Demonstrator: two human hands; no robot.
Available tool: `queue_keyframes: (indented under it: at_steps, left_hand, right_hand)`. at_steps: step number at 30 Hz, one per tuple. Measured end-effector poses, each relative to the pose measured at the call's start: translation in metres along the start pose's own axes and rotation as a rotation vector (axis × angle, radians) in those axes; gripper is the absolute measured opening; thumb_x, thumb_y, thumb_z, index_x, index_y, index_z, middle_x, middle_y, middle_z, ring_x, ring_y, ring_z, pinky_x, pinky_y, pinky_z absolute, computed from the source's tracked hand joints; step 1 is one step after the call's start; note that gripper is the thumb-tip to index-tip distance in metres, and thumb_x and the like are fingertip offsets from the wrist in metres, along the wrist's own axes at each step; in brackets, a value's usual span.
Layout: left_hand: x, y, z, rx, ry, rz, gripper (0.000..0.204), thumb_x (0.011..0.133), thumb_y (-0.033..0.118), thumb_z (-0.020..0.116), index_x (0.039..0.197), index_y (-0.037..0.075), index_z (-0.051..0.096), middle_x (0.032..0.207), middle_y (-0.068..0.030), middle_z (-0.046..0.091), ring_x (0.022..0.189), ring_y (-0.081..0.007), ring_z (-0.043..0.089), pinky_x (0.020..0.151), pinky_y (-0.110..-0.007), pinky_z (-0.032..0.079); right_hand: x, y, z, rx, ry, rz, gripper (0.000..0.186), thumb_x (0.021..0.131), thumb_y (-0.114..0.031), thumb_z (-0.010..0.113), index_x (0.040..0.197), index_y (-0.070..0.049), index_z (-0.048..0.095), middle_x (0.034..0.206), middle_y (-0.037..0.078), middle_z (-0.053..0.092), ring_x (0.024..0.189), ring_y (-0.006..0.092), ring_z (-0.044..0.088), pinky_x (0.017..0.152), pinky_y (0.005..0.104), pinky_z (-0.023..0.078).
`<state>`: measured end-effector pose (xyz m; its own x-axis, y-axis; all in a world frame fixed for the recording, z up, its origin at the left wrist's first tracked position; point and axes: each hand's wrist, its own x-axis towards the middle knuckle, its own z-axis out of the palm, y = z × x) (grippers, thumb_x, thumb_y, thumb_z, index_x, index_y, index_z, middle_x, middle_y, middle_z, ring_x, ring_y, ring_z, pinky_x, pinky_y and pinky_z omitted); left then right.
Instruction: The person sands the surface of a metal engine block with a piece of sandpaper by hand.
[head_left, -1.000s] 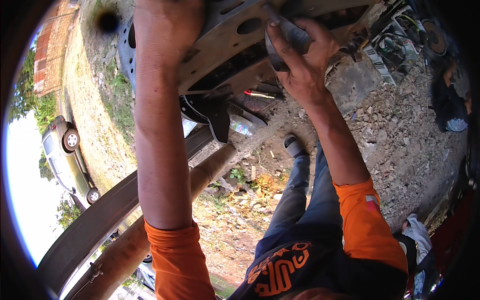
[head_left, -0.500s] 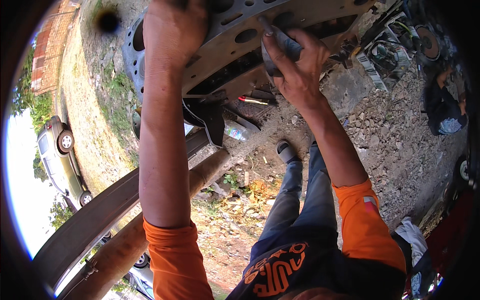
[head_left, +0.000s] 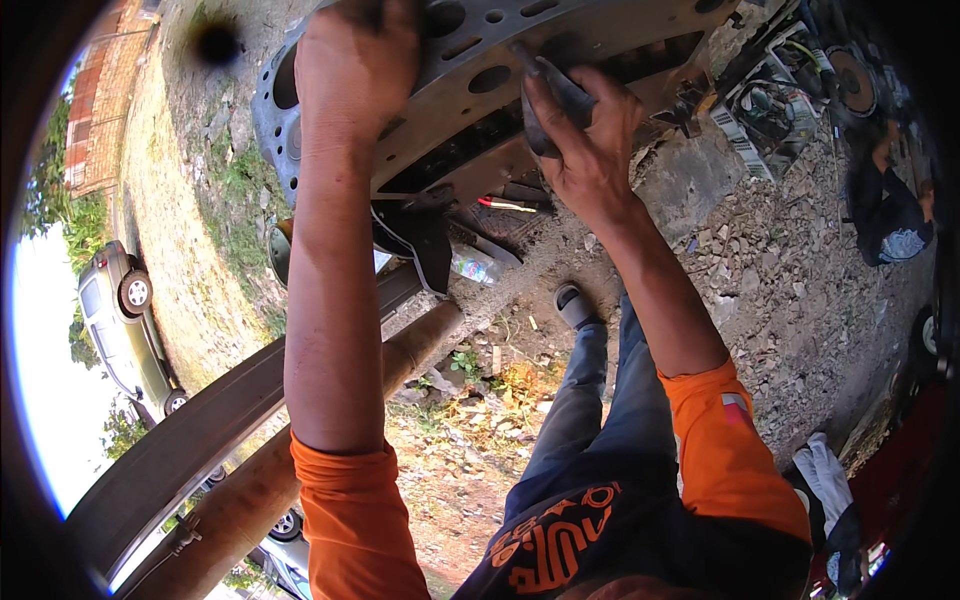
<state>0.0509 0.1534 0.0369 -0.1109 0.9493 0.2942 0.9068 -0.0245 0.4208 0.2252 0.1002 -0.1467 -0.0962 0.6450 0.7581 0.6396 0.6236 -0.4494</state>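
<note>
A grey metal engine part [head_left: 432,98] with round and oval holes, like a cylinder head or block, spans the top of the view. My left hand [head_left: 358,75] lies over its left part. The fingers there are dark, blurred and partly cut off by the upper edge, so what they hold cannot be made out. My right hand [head_left: 590,150] is closed on a dark grey folded sheet [head_left: 572,98], pinched between thumb and fingers against the face of the part, beside a round hole. Whether the sheet is sandpaper or cloth is unclear.
Below the part lie a red-and-yellow handled tool [head_left: 508,204] and a clear plastic bottle [head_left: 474,265]. A rusty pipe [head_left: 235,500] and a dark beam [head_left: 190,430] cross the lower left. Rubble and scrap parts [head_left: 765,110] lie right, near another person [head_left: 885,215]. A car [head_left: 125,320] stands left.
Both hands have shifted slightly: the right one a little left and up along the part, the left one a touch right. The view has moved a little too. The right hand keeps its hold.
</note>
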Motion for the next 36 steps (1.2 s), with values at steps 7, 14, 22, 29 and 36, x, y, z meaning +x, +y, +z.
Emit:
queue_keyframes:
  at_steps: [7,14,22,29,36]
  left_hand:
    - [0.001,0.007,0.001,-0.063,-0.029,-0.103,0.037,0.101,0.029,0.058,0.106,-0.003,0.074,0.093,-0.0321,0.071,0.091,-0.0402,0.074,0.083,-0.045,0.053]
    - [0.008,-0.019,0.008,0.094,0.01,0.032,0.04,0.098,0.038,0.064,0.111,0.003,0.078,0.098,-0.0197,0.078,0.091,-0.0272,0.076,0.085,-0.038,0.056]
    - [0.003,-0.002,0.003,-0.035,-0.038,-0.055,0.04,0.099,0.038,0.06,0.111,0.003,0.077,0.094,-0.0223,0.076,0.092,-0.0308,0.075,0.086,-0.04,0.055]
    - [0.002,0.007,0.007,-0.114,0.018,-0.031,0.038,0.102,0.03,0.058,0.109,-0.003,0.074,0.085,-0.0233,0.075,0.08,-0.0269,0.073,0.078,-0.041,0.054]
    - [0.008,-0.014,0.006,0.021,-0.065,0.011,0.043,0.099,0.043,0.06,0.116,0.007,0.077,0.099,-0.0194,0.077,0.097,-0.0298,0.076,0.089,-0.038,0.055]
  right_hand:
    - [0.01,-0.005,0.005,0.078,0.113,-0.001,0.109,0.051,-0.006,0.091,0.152,-0.024,0.052,0.139,0.014,0.048,0.116,0.0321,0.049,0.09,0.0488,0.039]
    - [0.003,-0.015,0.013,0.042,0.117,0.027,0.105,0.054,-0.003,0.088,0.151,-0.025,0.054,0.136,0.013,0.049,0.111,0.0322,0.049,0.087,0.0468,0.035]
    - [0.003,-0.028,0.015,-0.038,0.07,0.132,0.103,0.057,-0.002,0.087,0.149,-0.033,0.055,0.138,0.011,0.044,0.115,0.0324,0.04,0.091,0.0475,0.027]
    - [-0.005,-0.022,0.016,-0.084,0.062,0.12,0.102,0.061,-0.003,0.085,0.153,-0.031,0.052,0.137,0.011,0.045,0.116,0.0317,0.038,0.088,0.0458,0.024]
    - [0.008,-0.022,0.013,-0.114,0.087,0.102,0.094,0.067,-0.007,0.085,0.152,-0.033,0.052,0.137,0.009,0.044,0.12,0.0311,0.035,0.088,0.046,0.024]
